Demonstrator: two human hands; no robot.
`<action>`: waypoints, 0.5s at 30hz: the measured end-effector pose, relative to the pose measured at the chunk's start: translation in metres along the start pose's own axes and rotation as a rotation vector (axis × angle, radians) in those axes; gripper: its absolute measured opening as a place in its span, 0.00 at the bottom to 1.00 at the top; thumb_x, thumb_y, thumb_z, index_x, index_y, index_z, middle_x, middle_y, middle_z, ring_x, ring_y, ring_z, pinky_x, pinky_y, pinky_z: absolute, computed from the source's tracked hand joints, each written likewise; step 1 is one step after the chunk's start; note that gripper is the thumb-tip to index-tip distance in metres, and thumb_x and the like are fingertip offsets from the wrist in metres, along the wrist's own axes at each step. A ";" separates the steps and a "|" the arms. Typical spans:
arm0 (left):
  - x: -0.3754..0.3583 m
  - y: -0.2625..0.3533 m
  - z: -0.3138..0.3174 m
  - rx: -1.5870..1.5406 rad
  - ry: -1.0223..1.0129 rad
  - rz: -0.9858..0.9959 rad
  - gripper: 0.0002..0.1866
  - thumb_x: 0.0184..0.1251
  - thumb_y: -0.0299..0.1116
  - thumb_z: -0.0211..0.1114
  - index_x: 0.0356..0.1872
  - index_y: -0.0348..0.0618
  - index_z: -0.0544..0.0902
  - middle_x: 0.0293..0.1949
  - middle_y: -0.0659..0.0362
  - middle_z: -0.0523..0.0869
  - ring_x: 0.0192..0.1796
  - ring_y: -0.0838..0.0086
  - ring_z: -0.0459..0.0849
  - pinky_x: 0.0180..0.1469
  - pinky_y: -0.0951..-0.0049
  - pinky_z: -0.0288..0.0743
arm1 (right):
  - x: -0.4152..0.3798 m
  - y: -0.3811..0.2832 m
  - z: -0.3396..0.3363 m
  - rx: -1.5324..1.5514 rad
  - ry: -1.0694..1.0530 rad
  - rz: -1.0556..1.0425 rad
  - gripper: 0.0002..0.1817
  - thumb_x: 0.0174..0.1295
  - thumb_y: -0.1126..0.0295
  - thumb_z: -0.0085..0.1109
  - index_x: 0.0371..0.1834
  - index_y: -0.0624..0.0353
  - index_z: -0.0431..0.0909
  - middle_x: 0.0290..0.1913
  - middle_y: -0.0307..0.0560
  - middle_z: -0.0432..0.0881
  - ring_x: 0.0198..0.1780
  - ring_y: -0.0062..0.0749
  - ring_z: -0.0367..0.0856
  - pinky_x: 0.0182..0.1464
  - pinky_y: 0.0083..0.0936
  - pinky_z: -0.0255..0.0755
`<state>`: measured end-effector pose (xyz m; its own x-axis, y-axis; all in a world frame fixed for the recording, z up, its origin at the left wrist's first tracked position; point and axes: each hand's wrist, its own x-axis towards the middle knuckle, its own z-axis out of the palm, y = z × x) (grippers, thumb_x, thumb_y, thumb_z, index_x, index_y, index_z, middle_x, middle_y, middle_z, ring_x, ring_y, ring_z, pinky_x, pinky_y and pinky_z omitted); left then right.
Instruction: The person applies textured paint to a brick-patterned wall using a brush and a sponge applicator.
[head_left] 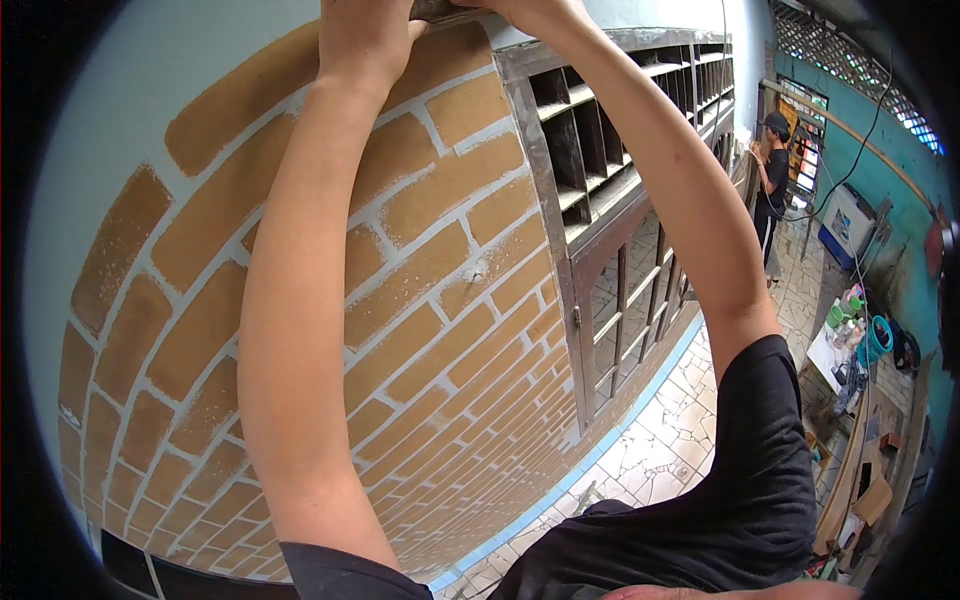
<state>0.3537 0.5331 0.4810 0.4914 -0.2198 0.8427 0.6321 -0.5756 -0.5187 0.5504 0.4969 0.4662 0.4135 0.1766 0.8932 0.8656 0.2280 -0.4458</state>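
Both my arms reach up against a wall painted with tan bricks point(430, 270) and pale joints. At the top edge, my left hand point(365, 35) is cut off by the frame, with its thumb side showing. Just right of it, my right hand point(530, 12) is also mostly outside the view. Between the two hands lies a dark, worn object point(440, 10), only partly visible; both hands are at its ends. Its full shape, and how the fingers hold it, are hidden.
A wooden window frame point(540, 160) with slats stands right of the bricks. Farther right, a person in dark clothes point(775, 175) faces the same wall. A teal basket point(877, 338), cups, boards and a cable are at the right, over a cracked-tile floor point(665, 440).
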 end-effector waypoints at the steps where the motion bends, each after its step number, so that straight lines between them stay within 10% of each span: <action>1: 0.000 0.001 0.000 0.014 0.002 0.003 0.20 0.52 0.35 0.82 0.46 0.45 0.88 0.48 0.55 0.87 0.59 0.62 0.83 0.64 0.58 0.72 | 0.004 0.003 0.005 0.049 -0.001 0.009 0.39 0.42 0.50 0.90 0.40 0.73 0.76 0.29 0.51 0.84 0.31 0.36 0.81 0.34 0.37 0.79; 15: -0.048 0.013 -0.048 0.023 0.283 -0.046 0.18 0.66 0.35 0.76 0.55 0.44 0.88 0.54 0.58 0.88 0.58 0.63 0.84 0.62 0.61 0.74 | -0.011 -0.013 -0.014 0.014 -0.051 0.050 0.30 0.49 0.51 0.86 0.28 0.69 0.81 0.23 0.48 0.81 0.25 0.33 0.78 0.29 0.37 0.75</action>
<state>0.3098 0.4984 0.4403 0.2775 -0.4069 0.8703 0.6648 -0.5727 -0.4797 0.5382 0.4780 0.4628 0.4405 0.2370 0.8659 0.8403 0.2307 -0.4906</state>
